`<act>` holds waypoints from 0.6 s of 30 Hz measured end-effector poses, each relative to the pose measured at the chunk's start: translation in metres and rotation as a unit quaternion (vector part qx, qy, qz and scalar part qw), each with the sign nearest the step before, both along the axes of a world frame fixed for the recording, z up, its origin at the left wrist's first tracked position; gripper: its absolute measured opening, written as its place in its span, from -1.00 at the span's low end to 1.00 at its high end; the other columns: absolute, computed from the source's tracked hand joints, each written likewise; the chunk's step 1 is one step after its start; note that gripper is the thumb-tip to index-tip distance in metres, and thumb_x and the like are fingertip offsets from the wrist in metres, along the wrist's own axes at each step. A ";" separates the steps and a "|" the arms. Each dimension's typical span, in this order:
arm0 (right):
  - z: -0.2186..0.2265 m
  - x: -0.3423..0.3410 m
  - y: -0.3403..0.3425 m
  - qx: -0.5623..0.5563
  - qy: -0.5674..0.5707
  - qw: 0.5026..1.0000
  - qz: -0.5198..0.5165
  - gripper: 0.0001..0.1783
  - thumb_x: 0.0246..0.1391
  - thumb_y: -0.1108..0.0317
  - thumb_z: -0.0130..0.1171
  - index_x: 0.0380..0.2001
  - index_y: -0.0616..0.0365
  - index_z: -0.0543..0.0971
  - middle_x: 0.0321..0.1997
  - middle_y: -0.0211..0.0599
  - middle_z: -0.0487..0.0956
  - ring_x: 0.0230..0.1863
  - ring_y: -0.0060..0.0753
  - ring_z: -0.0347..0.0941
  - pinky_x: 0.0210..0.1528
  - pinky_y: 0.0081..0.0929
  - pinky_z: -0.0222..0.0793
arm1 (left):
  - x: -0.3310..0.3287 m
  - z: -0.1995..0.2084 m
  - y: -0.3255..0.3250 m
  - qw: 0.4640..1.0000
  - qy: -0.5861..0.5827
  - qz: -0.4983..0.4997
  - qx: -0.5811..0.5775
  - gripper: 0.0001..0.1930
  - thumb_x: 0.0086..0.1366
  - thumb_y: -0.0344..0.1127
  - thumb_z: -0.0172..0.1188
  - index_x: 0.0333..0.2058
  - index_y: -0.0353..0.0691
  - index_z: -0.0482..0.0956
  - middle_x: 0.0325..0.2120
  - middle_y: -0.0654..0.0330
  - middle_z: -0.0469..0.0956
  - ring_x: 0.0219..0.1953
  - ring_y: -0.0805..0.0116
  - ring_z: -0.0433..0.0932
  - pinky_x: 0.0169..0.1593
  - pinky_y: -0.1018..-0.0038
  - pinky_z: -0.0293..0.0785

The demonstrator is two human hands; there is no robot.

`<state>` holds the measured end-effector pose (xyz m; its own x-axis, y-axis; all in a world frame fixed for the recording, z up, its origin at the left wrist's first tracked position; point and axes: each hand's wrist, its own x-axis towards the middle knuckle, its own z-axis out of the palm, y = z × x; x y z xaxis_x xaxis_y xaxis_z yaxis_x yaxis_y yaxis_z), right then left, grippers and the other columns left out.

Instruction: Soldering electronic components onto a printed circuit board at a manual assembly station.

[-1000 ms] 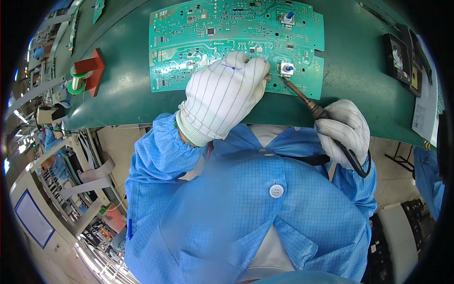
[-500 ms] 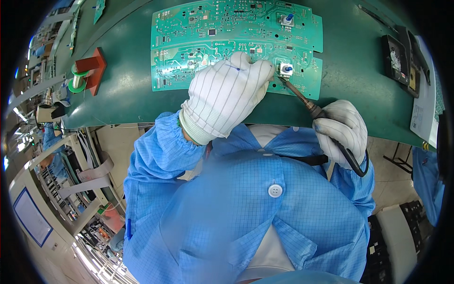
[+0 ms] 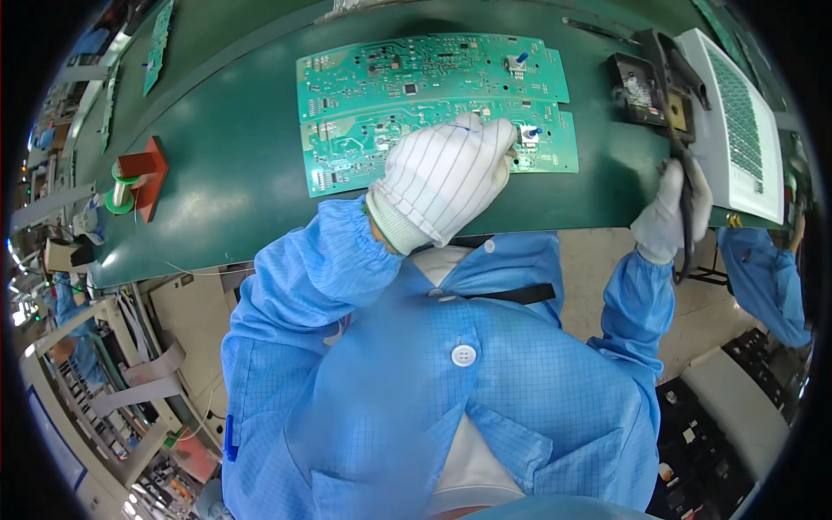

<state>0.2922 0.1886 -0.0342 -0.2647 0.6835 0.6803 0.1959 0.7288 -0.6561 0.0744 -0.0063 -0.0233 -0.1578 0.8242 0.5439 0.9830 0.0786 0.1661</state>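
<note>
Two long green circuit boards (image 3: 364, 143) lie edge to edge on the bench, each bearing a white component with a blue shaft. Over the front board rests my left hand (image 3: 446, 178), in a white striped glove. Its fingers are pinched beside the front blue-shafted component (image 3: 530, 134); whatever they hold is hidden. Off to the right, my gloved right hand (image 3: 667, 217) is closed around the dark handle of a soldering iron (image 3: 686, 195). The iron points away from me, its front end at the iron stand (image 3: 666, 65); the tip is hard to make out.
A black box with grey residue (image 3: 637, 89) sits beside the stand. Further right is a white tray (image 3: 711, 130) with a green gridded surface. A red holder (image 3: 154, 178) with a green-rimmed wire spool (image 3: 121, 192) stands at left. Another person's blue sleeve (image 3: 763, 273) shows at far right.
My right hand has carried the soldering iron away from the front board, rightward to the stand. My left hand stays pinched over the board. The whole view has shifted.
</note>
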 end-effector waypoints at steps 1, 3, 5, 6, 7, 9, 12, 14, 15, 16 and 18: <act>-0.001 0.000 0.005 0.038 -0.050 0.998 -0.013 -0.73 0.22 0.50 0.20 -0.04 0.39 0.57 -0.18 -0.08 0.66 -0.26 -0.44 0.60 -0.14 -0.50 0.54 | 0.002 0.005 0.001 1.000 0.010 -0.003 0.022 -0.88 0.18 -0.28 0.23 -0.35 -0.10 0.48 -0.54 0.21 0.46 -0.51 0.34 0.52 -0.43 0.44 0.48; -0.002 -0.002 0.008 -0.137 -0.008 0.990 -0.045 -0.71 0.22 0.46 0.22 -0.03 0.39 0.57 -0.22 -0.12 0.65 -0.27 -0.46 0.59 -0.14 -0.51 0.53 | 0.003 0.019 -0.005 0.996 -0.093 0.014 -0.010 -0.88 0.22 -0.28 0.21 -0.31 -0.13 0.50 -0.51 0.17 0.51 -0.49 0.30 0.56 -0.40 0.43 0.50; 0.001 -0.005 0.004 -0.141 0.039 0.987 -0.063 -0.70 0.23 0.43 0.22 -0.03 0.40 0.57 -0.25 -0.14 0.65 -0.28 -0.48 0.58 -0.14 -0.53 0.52 | 0.000 0.037 -0.021 0.939 -0.333 0.037 -0.072 -0.85 0.29 -0.26 0.17 -0.23 -0.17 0.53 -0.43 0.12 0.61 -0.45 0.25 0.62 -0.33 0.41 0.55; 0.004 -0.007 -0.001 -0.146 0.045 0.987 -0.049 -0.69 0.24 0.43 0.21 -0.02 0.42 0.56 -0.26 -0.13 0.65 -0.29 -0.47 0.58 -0.15 -0.53 0.52 | -0.005 0.046 -0.034 0.881 -0.462 0.043 -0.095 -0.81 0.32 -0.24 0.15 -0.17 -0.18 0.54 -0.38 0.10 0.65 -0.43 0.24 0.64 -0.30 0.40 0.57; 0.006 -0.011 -0.006 -0.171 0.046 0.983 -0.049 -0.69 0.24 0.43 0.21 -0.02 0.42 0.56 -0.26 -0.13 0.65 -0.29 -0.47 0.58 -0.15 -0.53 0.52 | -0.013 0.056 -0.051 0.792 -0.594 0.069 -0.125 -0.77 0.33 -0.23 0.15 -0.08 -0.14 0.56 -0.32 0.15 0.67 -0.40 0.28 0.65 -0.26 0.41 0.57; 0.009 -0.022 -0.016 -0.163 0.058 0.985 -0.001 -0.69 0.25 0.43 0.18 -0.02 0.43 0.54 -0.26 -0.11 0.65 -0.30 -0.44 0.58 -0.17 -0.51 0.53 | -0.033 0.062 -0.069 0.816 -0.554 0.142 -0.088 -0.75 0.32 -0.23 0.16 -0.09 -0.19 0.59 -0.31 0.14 0.67 -0.34 0.33 0.66 -0.21 0.45 0.56; 0.004 -0.041 -0.031 -0.203 0.068 0.976 0.022 -0.69 0.25 0.43 0.17 -0.01 0.40 0.54 -0.24 -0.08 0.66 -0.27 -0.41 0.62 -0.18 -0.48 0.56 | -0.083 0.053 -0.086 0.931 -0.321 0.172 0.016 -0.77 0.30 -0.28 0.17 -0.12 -0.24 0.61 -0.28 0.11 0.67 -0.28 0.31 0.65 -0.18 0.48 0.54; -0.002 -0.050 -0.038 -0.210 0.070 0.974 0.039 -0.69 0.25 0.43 0.17 -0.01 0.40 0.53 -0.22 -0.09 0.66 -0.27 -0.42 0.61 -0.17 -0.49 0.56 | -0.126 0.040 -0.089 0.963 -0.154 0.220 0.021 -0.76 0.31 -0.25 0.15 -0.17 -0.27 0.63 -0.31 0.08 0.66 -0.31 0.19 0.64 -0.18 0.41 0.54; -0.003 -0.052 -0.039 -0.218 0.073 0.972 0.044 -0.69 0.25 0.43 0.17 -0.01 0.40 0.53 -0.22 -0.09 0.66 -0.27 -0.42 0.61 -0.17 -0.49 0.56 | -0.144 0.031 -0.087 0.969 0.008 0.245 -0.013 -0.74 0.32 -0.20 0.15 -0.19 -0.27 0.65 -0.37 0.07 0.66 -0.33 0.14 0.64 -0.19 0.38 0.54; -0.004 -0.052 -0.040 -0.220 0.067 0.972 0.042 -0.69 0.25 0.43 0.17 -0.01 0.40 0.54 -0.23 -0.10 0.65 -0.27 -0.42 0.60 -0.17 -0.49 0.55 | -0.155 0.018 -0.081 0.943 -0.155 0.288 0.066 -0.71 0.32 -0.14 0.15 -0.23 -0.26 0.67 -0.42 0.06 0.66 -0.35 0.10 0.64 -0.20 0.35 0.53; -0.005 -0.052 -0.039 -0.211 0.066 0.974 0.050 -0.70 0.24 0.44 0.17 -0.01 0.40 0.54 -0.25 -0.13 0.65 -0.29 -0.44 0.58 -0.17 -0.49 0.54 | -0.172 -0.001 -0.074 0.898 -0.248 0.354 0.081 -0.63 0.32 -0.03 0.13 -0.28 -0.25 0.70 -0.49 0.04 0.65 -0.37 0.03 0.64 -0.21 0.29 0.53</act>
<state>0.2399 0.1493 -0.0395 -0.2740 0.8849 0.3765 0.0303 0.3993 -0.9163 -0.0975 -0.0806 -0.0238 -0.8671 0.3389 0.3652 0.4982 0.5894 0.6359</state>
